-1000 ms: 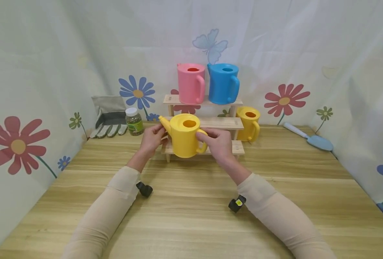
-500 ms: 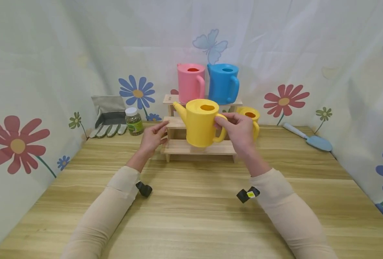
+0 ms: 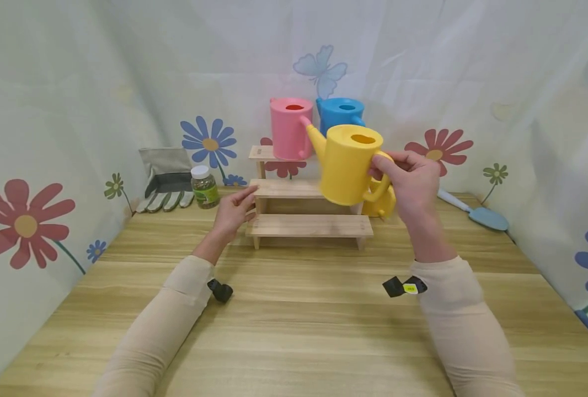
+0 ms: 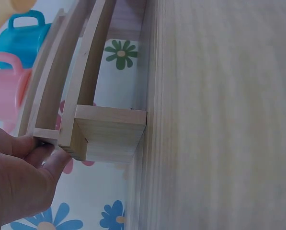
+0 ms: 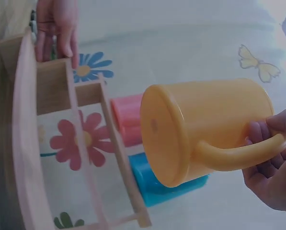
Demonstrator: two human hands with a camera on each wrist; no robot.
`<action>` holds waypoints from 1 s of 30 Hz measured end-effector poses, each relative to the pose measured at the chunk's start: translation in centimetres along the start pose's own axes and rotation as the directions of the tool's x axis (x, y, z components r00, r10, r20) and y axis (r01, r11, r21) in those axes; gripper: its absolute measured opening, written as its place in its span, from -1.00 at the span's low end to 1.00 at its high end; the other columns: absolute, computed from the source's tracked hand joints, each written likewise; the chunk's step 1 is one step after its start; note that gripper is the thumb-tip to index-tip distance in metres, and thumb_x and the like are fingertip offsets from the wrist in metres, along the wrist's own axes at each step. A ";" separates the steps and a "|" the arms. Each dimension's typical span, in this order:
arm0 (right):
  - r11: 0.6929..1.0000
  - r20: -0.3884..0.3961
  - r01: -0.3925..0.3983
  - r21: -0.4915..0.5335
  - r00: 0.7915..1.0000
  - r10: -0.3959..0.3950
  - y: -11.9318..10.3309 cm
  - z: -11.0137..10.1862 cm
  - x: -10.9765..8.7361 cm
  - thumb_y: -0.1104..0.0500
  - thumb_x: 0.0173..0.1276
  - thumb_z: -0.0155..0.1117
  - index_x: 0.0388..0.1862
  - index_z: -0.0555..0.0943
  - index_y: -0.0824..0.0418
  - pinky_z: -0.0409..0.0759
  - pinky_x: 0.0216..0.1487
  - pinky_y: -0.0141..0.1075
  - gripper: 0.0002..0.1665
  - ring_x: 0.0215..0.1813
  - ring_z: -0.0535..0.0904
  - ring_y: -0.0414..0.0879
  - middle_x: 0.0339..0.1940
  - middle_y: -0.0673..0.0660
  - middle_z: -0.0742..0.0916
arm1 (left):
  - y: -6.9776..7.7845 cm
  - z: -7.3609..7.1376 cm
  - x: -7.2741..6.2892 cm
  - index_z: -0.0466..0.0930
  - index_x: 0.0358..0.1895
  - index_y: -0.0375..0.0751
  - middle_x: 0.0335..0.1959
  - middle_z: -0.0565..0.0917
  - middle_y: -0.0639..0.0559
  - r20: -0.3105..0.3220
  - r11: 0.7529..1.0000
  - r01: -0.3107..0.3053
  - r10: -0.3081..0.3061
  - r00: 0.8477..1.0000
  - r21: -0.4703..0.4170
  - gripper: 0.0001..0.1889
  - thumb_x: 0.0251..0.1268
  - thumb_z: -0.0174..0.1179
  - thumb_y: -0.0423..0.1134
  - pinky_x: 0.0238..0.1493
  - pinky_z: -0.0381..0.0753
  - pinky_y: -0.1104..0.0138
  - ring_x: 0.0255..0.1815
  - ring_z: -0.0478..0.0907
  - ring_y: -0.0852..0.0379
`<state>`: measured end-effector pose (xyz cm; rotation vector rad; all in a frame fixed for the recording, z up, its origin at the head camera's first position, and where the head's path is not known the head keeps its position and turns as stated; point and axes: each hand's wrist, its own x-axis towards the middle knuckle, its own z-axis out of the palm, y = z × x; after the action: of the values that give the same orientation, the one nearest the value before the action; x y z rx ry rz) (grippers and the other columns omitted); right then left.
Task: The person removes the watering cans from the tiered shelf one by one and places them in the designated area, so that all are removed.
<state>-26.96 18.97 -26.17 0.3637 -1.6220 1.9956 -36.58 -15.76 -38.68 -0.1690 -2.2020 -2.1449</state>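
Observation:
My right hand (image 3: 413, 179) grips the handle of a yellow watering can (image 3: 349, 165), holding it up in the air before the right side of a three-step wooden stand (image 3: 311, 225). The can's spout points left and overlaps the pink watering can (image 3: 290, 129) in the head view. That pink can and a blue watering can (image 3: 342, 113) stand on the top step, the blue one partly hidden. My left hand (image 4: 25, 177) pinches the left end of the stand's middle step. Behind the held can, a second yellow watering can (image 3: 380, 207) stands on the table, mostly covered.
Left of the stand are a jar with a white lid (image 3: 204, 187) and a pair of grey-white gloves (image 3: 167, 182). A light blue trowel (image 3: 487, 218) lies at the back right of the wooden table (image 3: 294, 331). Flowered curtain hangs behind and along both sides.
My right hand has lifted the yellow watering can off to the upper right, away from the stand's lower steps. My left hand has let go of the can's spout side and stays at the stand.

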 end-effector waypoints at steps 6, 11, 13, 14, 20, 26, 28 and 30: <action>0.998 -0.090 0.029 0.062 0.996 -0.023 -1.5 -1.9 0.9 0.28 0.11 0.60 -0.25 0.72 0.49 0.76 -0.19 -0.28 -0.68 -0.44 0.74 -0.02 -0.45 0.22 0.77 | 0.1 0.0 0.1 0.46 0.41 -0.16 0.48 0.35 -0.11 -0.008 1.000 0.004 -0.004 1.000 0.004 -0.59 0.59 0.02 -0.26 0.25 0.54 0.02 0.39 0.37 -0.17; 0.993 -0.175 0.048 0.112 0.984 -0.028 -1.9 -3.8 1.9 0.31 0.06 0.63 -0.28 0.72 0.53 0.75 -0.36 -0.32 -0.66 -0.54 0.68 0.00 -0.52 0.24 0.75 | -0.1 0.0 0.1 0.47 0.41 -0.15 0.49 0.34 -0.11 -0.005 1.000 0.004 -0.004 1.000 0.004 -0.59 0.59 0.02 -0.25 0.27 0.52 0.01 0.40 0.36 -0.18; 0.990 -0.210 0.068 0.123 0.977 -0.041 -2.0 -4.6 2.2 0.33 0.04 0.63 -0.31 0.71 0.56 0.73 -0.45 -0.33 -0.67 -0.59 0.64 0.02 -0.56 0.26 0.74 | -0.1 0.0 0.2 0.47 0.41 -0.15 0.49 0.33 -0.11 -0.004 1.000 0.004 -0.004 1.000 0.006 -0.59 0.59 0.02 -0.25 0.27 0.52 0.02 0.40 0.36 -0.17; 0.988 -0.223 0.077 0.134 0.974 -0.046 -2.1 -4.8 2.3 0.34 0.03 0.63 -0.32 0.70 0.58 0.72 -0.46 -0.32 -0.66 -0.59 0.63 0.04 -0.57 0.26 0.73 | -0.1 0.0 0.2 0.47 0.40 -0.15 0.49 0.33 -0.11 -0.006 1.000 0.004 -0.004 1.000 0.005 -0.59 0.59 0.02 -0.25 0.26 0.53 0.02 0.40 0.36 -0.17; 0.984 -0.281 0.118 0.132 0.957 -0.077 -2.4 -5.7 2.7 0.39 0.01 0.62 -0.35 0.70 0.62 0.71 -0.42 -0.31 -0.67 -0.60 0.57 0.08 -0.60 0.29 0.72 | -0.1 -0.2 0.1 0.47 0.41 -0.13 0.49 0.35 -0.08 -0.015 1.000 0.007 -0.007 1.000 0.004 -0.59 0.59 0.02 -0.25 0.25 0.55 0.03 0.40 0.37 -0.15; 0.989 -0.303 0.076 0.125 0.952 -0.035 -2.2 -7.2 3.4 0.41 0.05 0.58 -0.32 0.70 0.61 0.71 -0.48 -0.32 -0.71 -0.65 0.56 0.05 -0.59 0.29 0.71 | -0.2 -0.2 0.0 0.48 0.41 -0.11 0.49 0.34 -0.06 -0.009 1.000 0.013 -0.012 1.000 0.003 -0.59 0.59 0.02 -0.23 0.24 0.56 0.06 0.41 0.37 -0.13; 0.992 -0.320 0.039 0.120 0.947 0.001 -2.1 -7.8 3.6 0.39 0.05 0.59 -0.30 0.71 0.57 0.74 -0.43 -0.32 -0.71 -0.60 0.62 0.03 -0.56 0.27 0.72 | -0.2 -0.2 0.1 0.47 0.41 -0.12 0.50 0.33 -0.06 -0.006 1.000 0.010 -0.010 1.000 0.001 -0.59 0.59 0.02 -0.23 0.25 0.54 0.04 0.41 0.36 -0.14; 0.993 -0.336 0.015 0.114 0.941 0.024 -1.9 -8.4 3.7 0.38 0.04 0.60 -0.29 0.72 0.55 0.75 -0.36 -0.32 -0.70 -0.55 0.66 0.02 -0.53 0.26 0.73 | -0.2 -0.2 0.1 0.46 0.41 -0.12 0.50 0.33 -0.06 -0.004 1.000 0.008 -0.008 1.000 -0.004 -0.59 0.59 0.02 -0.24 0.26 0.53 0.03 0.41 0.36 -0.14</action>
<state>-27.93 28.23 -24.71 0.0515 -1.2992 2.0289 -36.74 -15.94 -38.90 -0.1564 -2.2006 -2.1521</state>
